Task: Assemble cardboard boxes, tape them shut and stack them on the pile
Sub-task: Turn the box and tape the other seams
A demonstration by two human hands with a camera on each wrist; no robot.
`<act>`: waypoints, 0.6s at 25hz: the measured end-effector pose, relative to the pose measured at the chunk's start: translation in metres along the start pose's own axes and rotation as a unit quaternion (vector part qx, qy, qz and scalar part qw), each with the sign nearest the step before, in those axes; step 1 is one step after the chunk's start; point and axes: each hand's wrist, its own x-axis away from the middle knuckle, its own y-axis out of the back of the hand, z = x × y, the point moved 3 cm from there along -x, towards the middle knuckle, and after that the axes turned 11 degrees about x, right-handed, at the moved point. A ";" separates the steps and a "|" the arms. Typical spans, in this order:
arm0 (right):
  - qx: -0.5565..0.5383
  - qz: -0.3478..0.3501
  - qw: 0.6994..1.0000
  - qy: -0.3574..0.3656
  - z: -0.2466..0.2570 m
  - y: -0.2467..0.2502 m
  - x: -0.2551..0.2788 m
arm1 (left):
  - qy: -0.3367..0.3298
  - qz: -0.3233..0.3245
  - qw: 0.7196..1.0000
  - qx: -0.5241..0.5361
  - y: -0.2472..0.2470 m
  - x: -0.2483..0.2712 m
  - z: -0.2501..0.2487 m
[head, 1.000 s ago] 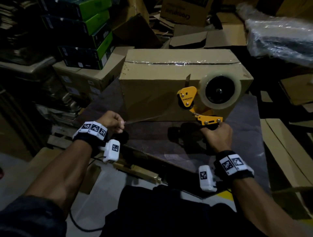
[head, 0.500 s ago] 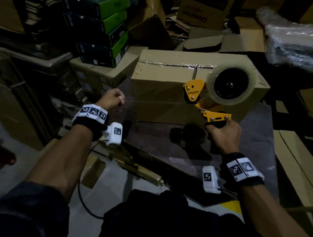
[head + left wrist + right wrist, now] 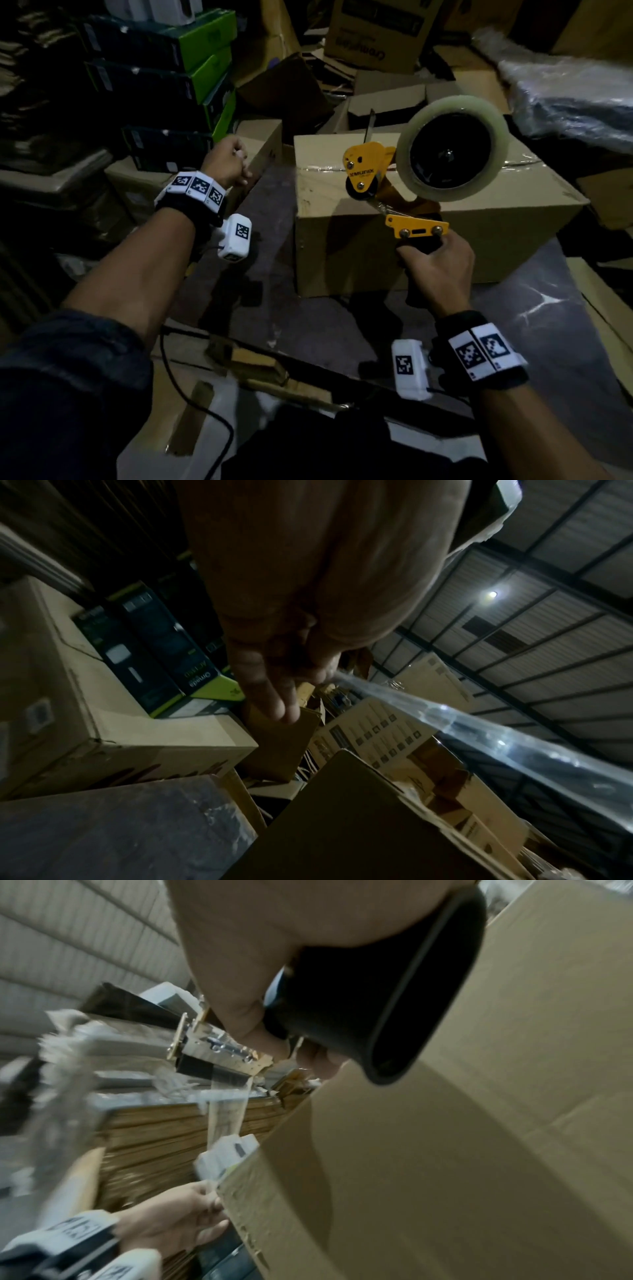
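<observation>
A closed cardboard box [image 3: 462, 246] stands on the dark table [image 3: 513, 325], with clear tape along its top seam. My right hand [image 3: 436, 267] grips the black handle [image 3: 387, 993] of a yellow tape dispenser [image 3: 366, 171] with a large clear roll [image 3: 452, 147], held above the box's near face. My left hand [image 3: 227, 164] is raised left of the box and pinches the free end of the tape strip [image 3: 479, 731], which stretches from the dispenser. In the right wrist view the strip [image 3: 226, 1112] hangs from the dispenser's blade beside the box [image 3: 479, 1123].
Green and black product cartons [image 3: 191, 68] are stacked at the left over brown boxes [image 3: 137, 178]. Flattened cardboard and a printed box [image 3: 376, 31] lie behind. Plastic-wrapped goods [image 3: 565, 99] sit at the right. A cable [image 3: 191, 401] hangs below the table's near edge.
Both hands have risen. The left hand lifted up and away with the tape end, and the dispenser moved up from the box's front face to above its top edge.
</observation>
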 end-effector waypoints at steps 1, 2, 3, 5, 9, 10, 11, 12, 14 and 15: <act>0.003 -0.020 1.000 -0.012 0.008 -0.010 -0.001 | -0.005 0.012 1.000 0.001 -0.002 -0.016 0.002; 0.002 -0.045 0.999 -0.025 0.015 -0.021 -0.003 | -0.007 0.034 0.999 0.006 -0.004 -0.034 0.003; -0.004 -0.068 0.997 -0.042 0.020 -0.032 -0.005 | -0.008 0.056 0.998 0.013 -0.007 -0.051 0.006; -0.013 -0.093 0.993 -0.078 0.030 -0.047 -0.005 | -0.014 0.090 0.996 0.014 -0.013 -0.077 0.011; -0.013 -0.131 0.983 -0.130 0.042 -0.065 -0.002 | -0.034 0.165 0.986 0.015 -0.032 -0.114 0.007; -0.010 -0.139 0.981 -0.138 0.044 -0.068 -0.003 | -0.030 0.183 0.982 0.027 -0.039 -0.120 0.004; -0.007 -0.149 0.978 -0.146 0.045 -0.069 -0.003 | -0.022 0.196 0.979 0.045 -0.046 -0.124 0.003; -0.005 -0.161 0.975 -0.152 0.046 -0.071 -0.003 | -0.006 0.210 0.975 0.067 -0.053 -0.125 0.001; -0.008 -0.183 0.971 -0.154 0.048 -0.072 -0.004 | 0.023 0.229 0.967 0.107 -0.065 -0.125 0.002; -0.015 -0.192 0.969 -0.154 0.046 -0.073 -0.005 | 0.036 0.234 0.964 0.122 -0.070 -0.125 0.004</act>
